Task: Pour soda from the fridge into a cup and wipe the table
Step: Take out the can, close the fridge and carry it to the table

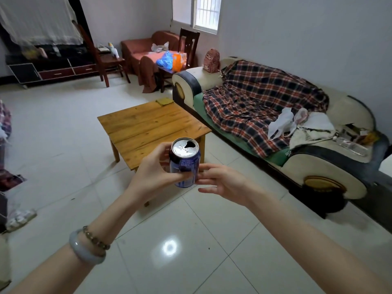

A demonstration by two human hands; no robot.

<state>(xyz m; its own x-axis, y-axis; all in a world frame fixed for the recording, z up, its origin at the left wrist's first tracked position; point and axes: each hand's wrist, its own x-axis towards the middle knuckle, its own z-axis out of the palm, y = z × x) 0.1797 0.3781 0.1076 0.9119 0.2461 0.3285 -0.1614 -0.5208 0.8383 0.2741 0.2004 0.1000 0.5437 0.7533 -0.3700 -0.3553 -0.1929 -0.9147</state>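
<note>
While left hand [157,172] clasps opened can [184,162]

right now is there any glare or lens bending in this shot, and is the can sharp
Head view: a round glare spot shines on the floor tile; the wide lens bows the sofa and the walls near the edges; the can, gripped by the left hand with the right hand touching it, is fairly sharp, its print unreadable.

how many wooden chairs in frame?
2. One chair stands at far left-centre by the dark TV cabinet; the other chair is under the window, behind the bags. Clutter at the left edge could hide more.
</note>
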